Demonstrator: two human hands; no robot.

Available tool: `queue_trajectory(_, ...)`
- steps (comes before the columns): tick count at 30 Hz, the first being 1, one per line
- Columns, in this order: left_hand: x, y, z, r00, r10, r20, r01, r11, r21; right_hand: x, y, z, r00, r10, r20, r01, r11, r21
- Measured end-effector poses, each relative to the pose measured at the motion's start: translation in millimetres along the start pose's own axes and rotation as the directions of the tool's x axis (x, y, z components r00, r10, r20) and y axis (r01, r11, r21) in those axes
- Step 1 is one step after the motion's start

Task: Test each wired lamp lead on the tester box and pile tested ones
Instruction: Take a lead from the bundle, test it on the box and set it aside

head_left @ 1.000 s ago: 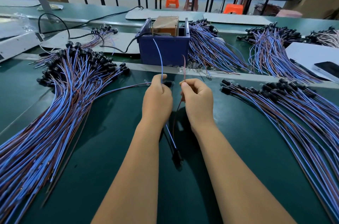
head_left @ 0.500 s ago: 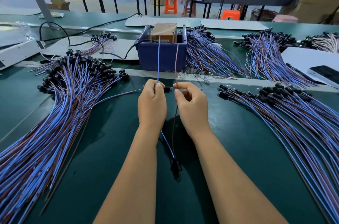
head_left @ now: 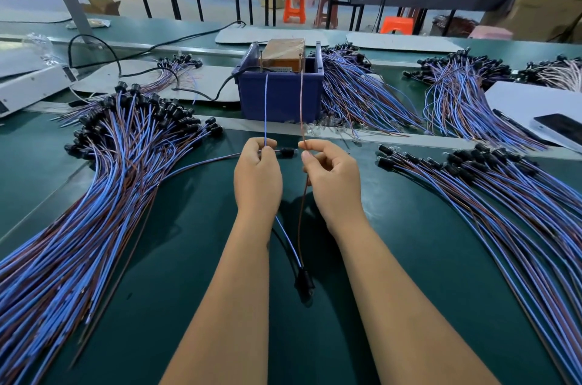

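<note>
Blue wire [head_left: 266, 107] and brown wire [head_left: 301, 104] seemingly reach tester box [head_left: 280, 94].

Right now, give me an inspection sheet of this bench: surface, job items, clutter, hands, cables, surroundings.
Surface: dark green bench top, with a pale strip running across it in front of the tester.
Job's things: blue tester box at centre back; blue wire and brown wire of one lead rise toward its top; the lead's black socket hangs below the wrists.
Piles: large lead pile left; another pile right; more bundles behind.
Clutter: phone on a white sheet, far right.
Hands: left hand pinches the blue wire; right hand pinches the brown wire.
Cables: black power cord runs to the tester.
Surroundings: orange stools, tables, cartons.
</note>
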State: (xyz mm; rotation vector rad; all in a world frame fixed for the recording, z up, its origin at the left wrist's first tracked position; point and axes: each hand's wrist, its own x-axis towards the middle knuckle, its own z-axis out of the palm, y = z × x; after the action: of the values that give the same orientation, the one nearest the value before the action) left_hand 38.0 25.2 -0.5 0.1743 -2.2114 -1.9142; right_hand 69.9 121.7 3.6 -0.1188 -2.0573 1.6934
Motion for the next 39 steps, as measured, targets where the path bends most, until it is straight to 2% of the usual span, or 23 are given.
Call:
queue_trajectory(7,2.9,-1.5,-0.3,0.999,0.036,0.004,-0.035,0.999,-0.03,0.1,-1.5,-0.7,1.0,0.022,0.014,-0.022,1.0,0.02)
queue_trajectory(20,12.0,-2.6,1.7,0.999,0.016,-0.031,-0.018,0.996,-0.082,2.5,2.5,-0.5,0.999,0.043,0.027,-0.043,0.999,0.012)
queue_trajectory(39,12.6,-3.2,-0.9,0.999,-0.01,-0.032,0.008,0.998,-0.069,2.1,0.5,-1.1,0.999,0.049,0.021,-0.048,0.998,-0.049)
